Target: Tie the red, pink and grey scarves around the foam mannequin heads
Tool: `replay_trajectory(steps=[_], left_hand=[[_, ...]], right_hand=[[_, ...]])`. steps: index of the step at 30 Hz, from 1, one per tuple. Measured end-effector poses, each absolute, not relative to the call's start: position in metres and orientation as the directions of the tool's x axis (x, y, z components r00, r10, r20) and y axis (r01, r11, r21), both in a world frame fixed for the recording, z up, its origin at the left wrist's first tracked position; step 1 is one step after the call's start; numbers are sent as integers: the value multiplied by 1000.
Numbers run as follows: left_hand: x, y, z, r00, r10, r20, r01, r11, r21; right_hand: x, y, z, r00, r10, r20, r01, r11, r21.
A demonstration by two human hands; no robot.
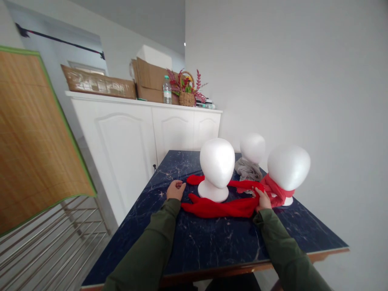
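Observation:
A long red scarf [222, 208] lies on the table in a loop around the base of a white foam mannequin head [217, 163]. One strand runs in front of the base and the other behind it. My right hand [262, 199] grips the scarf at its bend, to the right of the head. To the left, my left hand [176, 190] rests low over the table with loosely bent fingers, beside the scarf's two left ends. I see nothing held in it.
The dark blue marbled table [212, 246] also bears a foam head [289, 165] with a coral-red scarf [274, 192], and another foam head [252, 147] with a grey scarf [249, 169]. Behind stands a white cabinet [124, 141]. A metal rack [69, 230] is at left.

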State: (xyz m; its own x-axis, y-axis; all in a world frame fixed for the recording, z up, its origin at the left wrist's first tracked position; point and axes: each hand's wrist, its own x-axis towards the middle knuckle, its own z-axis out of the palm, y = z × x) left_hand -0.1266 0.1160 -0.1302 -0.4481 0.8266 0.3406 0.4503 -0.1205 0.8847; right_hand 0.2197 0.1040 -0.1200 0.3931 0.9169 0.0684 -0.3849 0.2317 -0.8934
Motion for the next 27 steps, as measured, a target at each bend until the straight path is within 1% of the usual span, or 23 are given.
replay_trajectory(steps=[2,5,8,10,11,12,14,15,17,20,22,24,25,27], left_hand=[[-111,109,-130,-275,886,372,503,-197,842],[-89,93,-130,-37,924,380,566,-294,771],[-70,73,-131,95,927,364,608,-343,716],[-61,58,-131,198,930,310,629,-363,687],[-57,50,-130,270,931,246,620,-363,695],[-54,43,-129,351,924,154,592,-347,728],[-50,30,-127,502,864,-48,489,-237,840],[-49,25,-126,549,827,-119,425,-153,892],[-50,19,-123,570,800,-188,304,7,953],[-51,17,-119,520,822,-233,199,148,969],[-49,13,-117,534,780,-325,157,286,945],[-41,3,-118,598,677,-429,123,451,884],[-35,-5,-120,643,611,-463,107,526,844],[-20,-26,-126,720,530,-449,38,615,788]], right_hand=[[219,88,-120,427,903,48,-431,250,-867],[218,56,-123,410,912,-24,-530,217,-820],[223,19,-128,337,931,-139,-640,118,-759],[228,-5,-128,227,955,-193,-704,24,-710],[230,-17,-126,158,964,-215,-729,-33,-684],[232,-28,-122,85,967,-240,-746,-97,-659],[230,-50,-111,-60,953,-297,-762,-236,-603],[227,-61,-105,-122,939,-322,-767,-296,-570],[213,-81,-95,-236,901,-363,-768,-402,-498],[181,-108,-91,-372,842,-390,-761,-517,-391],[156,-122,-96,-447,797,-405,-729,-587,-351],[135,-130,-105,-533,742,-407,-647,-667,-369],[126,-133,-110,-585,707,-397,-578,-707,-407],[113,-135,-119,-680,646,-347,-428,-734,-526]])
